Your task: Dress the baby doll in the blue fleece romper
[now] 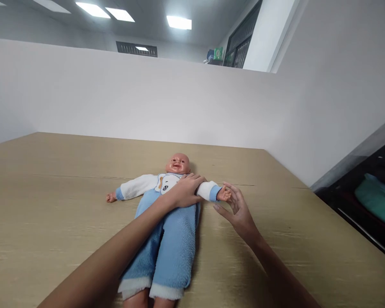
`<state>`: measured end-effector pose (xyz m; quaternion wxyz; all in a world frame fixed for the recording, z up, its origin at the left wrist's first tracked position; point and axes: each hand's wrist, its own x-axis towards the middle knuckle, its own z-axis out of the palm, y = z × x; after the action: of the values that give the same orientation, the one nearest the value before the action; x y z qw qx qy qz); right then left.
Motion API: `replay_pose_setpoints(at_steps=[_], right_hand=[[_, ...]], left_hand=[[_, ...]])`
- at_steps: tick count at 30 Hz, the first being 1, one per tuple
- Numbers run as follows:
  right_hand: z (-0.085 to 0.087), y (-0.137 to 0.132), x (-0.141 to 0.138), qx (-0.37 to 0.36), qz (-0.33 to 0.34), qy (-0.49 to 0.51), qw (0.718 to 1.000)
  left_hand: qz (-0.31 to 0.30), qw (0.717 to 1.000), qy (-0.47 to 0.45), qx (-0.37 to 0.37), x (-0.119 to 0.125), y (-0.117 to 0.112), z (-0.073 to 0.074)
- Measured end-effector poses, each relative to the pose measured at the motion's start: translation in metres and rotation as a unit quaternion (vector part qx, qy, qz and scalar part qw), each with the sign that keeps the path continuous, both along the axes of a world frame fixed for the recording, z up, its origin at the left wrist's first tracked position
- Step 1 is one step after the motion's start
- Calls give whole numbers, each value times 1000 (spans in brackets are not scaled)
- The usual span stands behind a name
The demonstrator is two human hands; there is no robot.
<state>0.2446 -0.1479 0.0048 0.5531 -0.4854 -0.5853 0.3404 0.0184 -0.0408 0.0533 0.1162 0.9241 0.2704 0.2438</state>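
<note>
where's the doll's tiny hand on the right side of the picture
In the head view, the doll's hand lies right of centre on the wooden table, touching the right hand beside the left hand.
</note>
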Motion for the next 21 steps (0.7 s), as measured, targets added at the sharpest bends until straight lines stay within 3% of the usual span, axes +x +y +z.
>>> replay_pose_setpoints(at_steps=[5, 11, 14, 16, 21], right_hand=[[-20, 3, -9, -40, 53, -86, 994], [-20, 13, -53, -80, 141, -45, 986], [-15, 25, -81, -91, 135, 31, 986], [-13, 36, -99, -96, 112, 110, 983], [-3, 55, -140, -101, 100, 202, 969]], left_hand=[[24, 983, -149, -107, -13, -2, 2], [45, 897, -349, -267, -30, 8, -7], [87, 855, -413, -300, -41, 14, -12], [99, 819, -467, -319, -48, 17, -14], [57, 681, -606, -408, -66, 17, -10]])
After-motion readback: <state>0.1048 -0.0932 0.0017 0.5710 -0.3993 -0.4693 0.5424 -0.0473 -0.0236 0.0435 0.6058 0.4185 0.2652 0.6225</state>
